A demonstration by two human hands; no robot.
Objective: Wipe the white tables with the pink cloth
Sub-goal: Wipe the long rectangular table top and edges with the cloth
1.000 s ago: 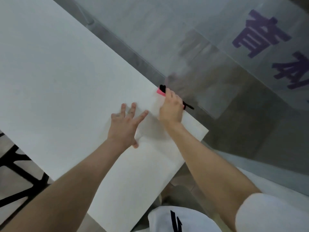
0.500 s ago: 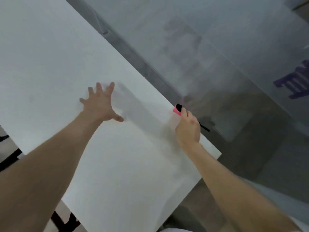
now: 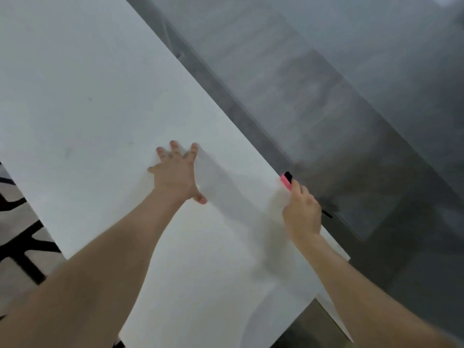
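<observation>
A large white table (image 3: 82, 101) fills the left and middle of the head view, running diagonally. My left hand (image 3: 177, 175) lies flat on its top with fingers spread, holding nothing. At the table's far right edge, my right hand (image 3: 302, 212) is closed around a pink and black object (image 3: 286, 180), which sticks out above the fingers. Whether it is the pink cloth I cannot tell; most of it is hidden inside the hand.
A grey frosted glass wall (image 3: 339, 84) runs close along the table's right edge. Floor with a black-lined pattern (image 3: 22, 234) shows at lower left. The table's near corner (image 3: 313, 297) is at lower right.
My left hand has slid forward and away from my right hand across the tabletop. My right hand has stayed at the table's far edge, still gripping the pink object.
</observation>
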